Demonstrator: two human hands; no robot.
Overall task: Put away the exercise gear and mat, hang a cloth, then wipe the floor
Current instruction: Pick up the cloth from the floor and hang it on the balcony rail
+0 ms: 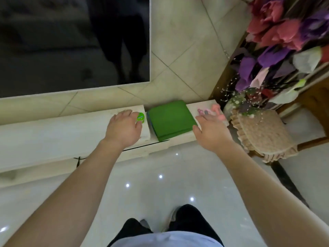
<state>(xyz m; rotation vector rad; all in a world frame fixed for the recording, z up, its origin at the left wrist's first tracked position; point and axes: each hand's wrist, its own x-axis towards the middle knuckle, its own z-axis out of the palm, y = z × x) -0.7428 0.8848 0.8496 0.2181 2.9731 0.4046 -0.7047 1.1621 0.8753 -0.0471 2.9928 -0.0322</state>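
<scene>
While stowing gear, the left hand (122, 129) grips the green gadget (140, 117) at nine o'clock of the mat (170, 120), right hand (211, 132) slack at three; next, release.

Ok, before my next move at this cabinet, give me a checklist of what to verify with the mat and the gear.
1. Green mat folded and lying in the gap of the cabinet: ok.
2. Small green gadget resting on the cabinet top, left hand curled over it: ok.
3. Pink gear lying on the cabinet's right section: ok.
4. Right hand in contact with the pink gear: cannot tell; its fingers are straight and end right at it.
5. Pink gear set well back from the cabinet's right end: cannot tell; it lies near that end.
</scene>
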